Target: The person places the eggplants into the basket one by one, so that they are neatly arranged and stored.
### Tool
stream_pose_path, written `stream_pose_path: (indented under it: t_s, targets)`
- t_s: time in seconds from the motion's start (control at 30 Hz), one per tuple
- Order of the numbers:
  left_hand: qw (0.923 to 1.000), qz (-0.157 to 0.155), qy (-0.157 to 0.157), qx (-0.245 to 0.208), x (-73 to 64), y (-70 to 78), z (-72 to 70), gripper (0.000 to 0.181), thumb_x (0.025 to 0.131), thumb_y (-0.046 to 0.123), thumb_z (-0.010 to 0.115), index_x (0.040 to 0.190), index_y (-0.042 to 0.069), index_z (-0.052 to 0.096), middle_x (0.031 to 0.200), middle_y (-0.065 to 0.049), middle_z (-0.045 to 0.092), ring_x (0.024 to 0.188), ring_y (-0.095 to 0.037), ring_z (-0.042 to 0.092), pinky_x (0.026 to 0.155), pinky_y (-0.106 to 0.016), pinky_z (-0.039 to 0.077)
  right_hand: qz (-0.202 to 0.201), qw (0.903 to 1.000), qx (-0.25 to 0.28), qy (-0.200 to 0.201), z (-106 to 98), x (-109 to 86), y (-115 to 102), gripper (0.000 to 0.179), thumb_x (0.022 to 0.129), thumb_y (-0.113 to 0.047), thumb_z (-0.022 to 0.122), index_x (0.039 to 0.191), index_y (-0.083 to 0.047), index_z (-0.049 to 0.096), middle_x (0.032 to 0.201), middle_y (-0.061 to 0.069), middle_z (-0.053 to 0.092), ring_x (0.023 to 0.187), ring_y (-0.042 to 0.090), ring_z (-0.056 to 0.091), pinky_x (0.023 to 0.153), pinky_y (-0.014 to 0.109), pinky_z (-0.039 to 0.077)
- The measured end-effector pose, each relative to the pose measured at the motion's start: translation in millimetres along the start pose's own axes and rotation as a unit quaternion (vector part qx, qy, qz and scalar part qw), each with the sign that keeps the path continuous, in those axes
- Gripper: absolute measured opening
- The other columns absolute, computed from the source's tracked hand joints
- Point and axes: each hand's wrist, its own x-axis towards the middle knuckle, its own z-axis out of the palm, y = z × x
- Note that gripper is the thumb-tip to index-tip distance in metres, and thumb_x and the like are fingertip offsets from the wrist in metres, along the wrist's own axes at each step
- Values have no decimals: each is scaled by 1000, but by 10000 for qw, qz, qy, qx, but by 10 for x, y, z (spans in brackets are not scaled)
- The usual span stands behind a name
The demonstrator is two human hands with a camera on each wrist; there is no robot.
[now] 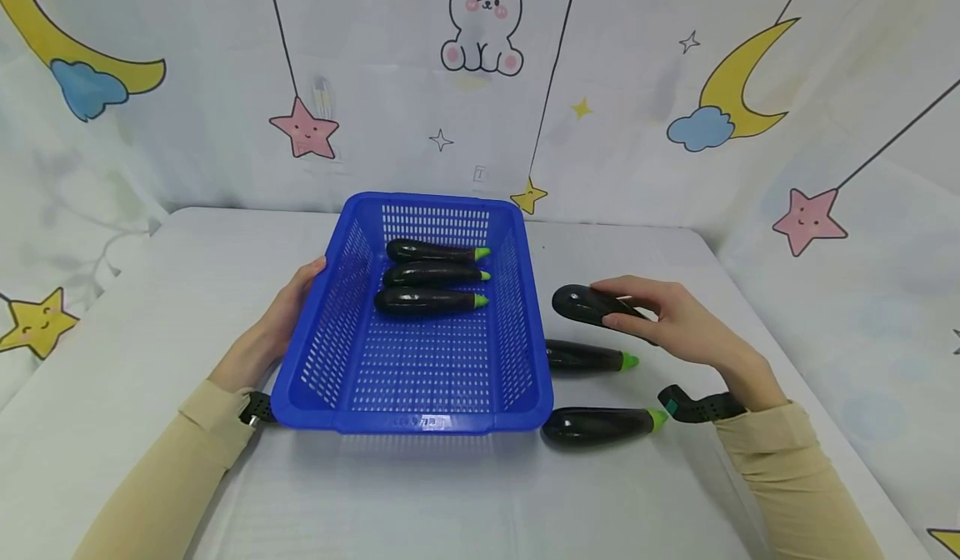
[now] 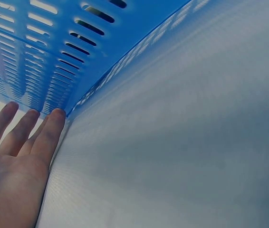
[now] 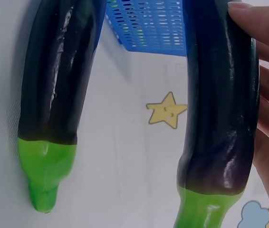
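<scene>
Gripping an eggplant (image 1: pixel 581 303) at the right of the frame, my right hand (image 1: pixel 675 318) seems on the carrying step. My left hand (image 1: pixel 282 317), fingers straight, touches the blue basket (image 1: pixel 412 422), mid-frame (three eggplants (image 1: pixel 431 274) inside). Next probably needs a gentle move left.

Boxed "T" (image 1: pixel 480 174) on backdrop (image 1: pixel 390 114); lettering (image 1: pixel 416 422) on basket rim (image 1: pixel 311 418) unreadable
</scene>
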Motion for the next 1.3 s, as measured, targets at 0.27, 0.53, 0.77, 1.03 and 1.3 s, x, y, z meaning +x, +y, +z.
stream_pose_path:
  t_s: [0.27, 0.53, 0.77, 1.03, 1.3]
  targets:
    - [10000, 26, -42, -55, -14, 20, -15, 57, 102, 58, 29, 146, 21, 31, 119, -2, 61, 97, -12, 65, 78, -29, 56, -243, 9995, -54, 171, -42, -7, -97, 47, 93, -6, 71, 137, -19, 60, 127, -3, 66, 111, 5, 59, 98, 12, 43]
    - [9996, 88, -147, -209, -34, 41, -10, 55, 103, 57, 30, 144, 21, 33, 115, -1, 63, 94, -11, 65, 75, -27, 56, -442, 9988, 86, 171, -31, 22, -199, 48, 93, -4, 71, 137, -19, 60, 128, -3, 65, 114, 5, 59, 99, 13, 44]
    - [9957, 174, -574, -708, -37, 55, 40, 48, 105, 51, 30, 136, 18, 48, 109, -1, 69, 90, -12, 68, 73, -28, 56, -490, 9987, 92, 100, 17, 63, -265, 46, 93, -6, 71, 136, -20, 60, 126, -5, 66, 111, 8, 61, 98, 15, 46]
    - [9998, 71, -112, -122, -29, 26, 23, 60, 103, 58, 30, 149, 20, 29, 119, -2, 61, 97, -13, 64, 77, -29, 55, -619, 9981, 4, -73, 13, 157, -335, 44, 93, -8, 71, 135, -19, 61, 125, -5, 66, 109, 9, 62, 96, 21, 50]
    - [10000, 40, -40, -49, -19, 24, 32, 61, 103, 58, 30, 150, 20, 27, 123, -3, 58, 99, -14, 63, 79, -30, 55, -762, 9968, -75, -248, 57, 251, -409, 44, 94, -11, 71, 136, -16, 60, 129, -1, 66, 114, 13, 62, 93, 24, 53]
